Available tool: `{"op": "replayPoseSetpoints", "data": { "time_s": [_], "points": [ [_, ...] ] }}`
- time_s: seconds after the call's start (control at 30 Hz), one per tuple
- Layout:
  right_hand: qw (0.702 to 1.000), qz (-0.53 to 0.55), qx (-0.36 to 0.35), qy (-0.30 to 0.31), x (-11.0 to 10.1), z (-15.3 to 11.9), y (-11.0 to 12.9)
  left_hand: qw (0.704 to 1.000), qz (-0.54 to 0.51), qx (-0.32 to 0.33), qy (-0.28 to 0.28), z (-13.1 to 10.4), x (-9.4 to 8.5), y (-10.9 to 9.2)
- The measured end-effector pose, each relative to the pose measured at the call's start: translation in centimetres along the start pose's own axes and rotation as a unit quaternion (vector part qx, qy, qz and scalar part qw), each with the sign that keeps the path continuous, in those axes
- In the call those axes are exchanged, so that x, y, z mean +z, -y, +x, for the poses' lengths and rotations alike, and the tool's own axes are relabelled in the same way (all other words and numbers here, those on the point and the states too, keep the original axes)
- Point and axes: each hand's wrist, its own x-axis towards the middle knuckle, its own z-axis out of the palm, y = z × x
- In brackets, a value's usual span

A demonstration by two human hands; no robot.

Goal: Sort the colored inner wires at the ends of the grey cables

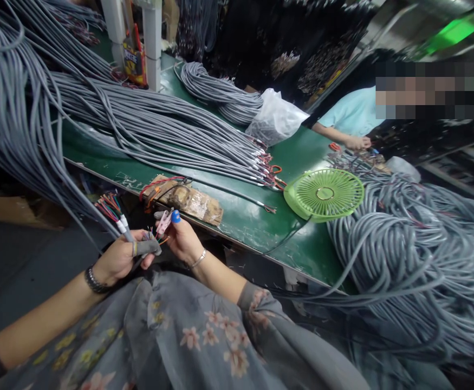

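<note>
Head view, only one there is: lower left of the frame, the left hand [118, 260] has its grip wrapped around the end of a grey cable [128, 234], right where the outer jacket stops and the thin coloured wires [109, 206] fan out. There's a grey finger cot on one fingertip. Just beside it, the right hand [183, 241], with a blue cot [175, 216] on one finger, pinches a small pinkish piece [162, 222] that touches the wire tips; can't tell exactly what it is.

The cable looks light and floppy. It droops in from the big hanging bundle [9, 108] at upper left, so the jacket is the safe spot to hold. Those stripped wires look thin and bendy, easy to kink, so I'd only pinch them near the tips.

Past the hands, the green counter [245, 216] carries more grey bundles [159, 130], a taped cardboard pad [192, 200], a green fan [324, 193] and a plastic bag [275, 116]. Another person's hand [356, 142] rests at upper right.
</note>
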Motion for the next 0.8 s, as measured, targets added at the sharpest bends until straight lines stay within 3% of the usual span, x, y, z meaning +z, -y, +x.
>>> {"op": "replayPoseSetpoints", "data": {
  "time_s": [0.13,0.4,0.63,0.8],
  "points": [
    [0.999,0.030,0.013,-0.014,0.2,0.0,0.0,1.000,0.016,-0.001,-0.005,0.2,0.0,0.2],
    [0.996,0.038,0.080,0.032,-0.1,-0.9,1.0,0.999,0.027,0.017,-0.031,-1.3,-0.1,0.7],
    [1.000,-0.019,0.005,0.023,0.2,-1.1,0.7,0.992,0.052,0.088,-0.072,-2.1,0.6,0.9],
    [0.999,-0.048,-0.021,0.004,0.0,-1.2,0.3,0.990,0.027,0.093,-0.102,-1.8,1.3,0.3]
  ]
}}
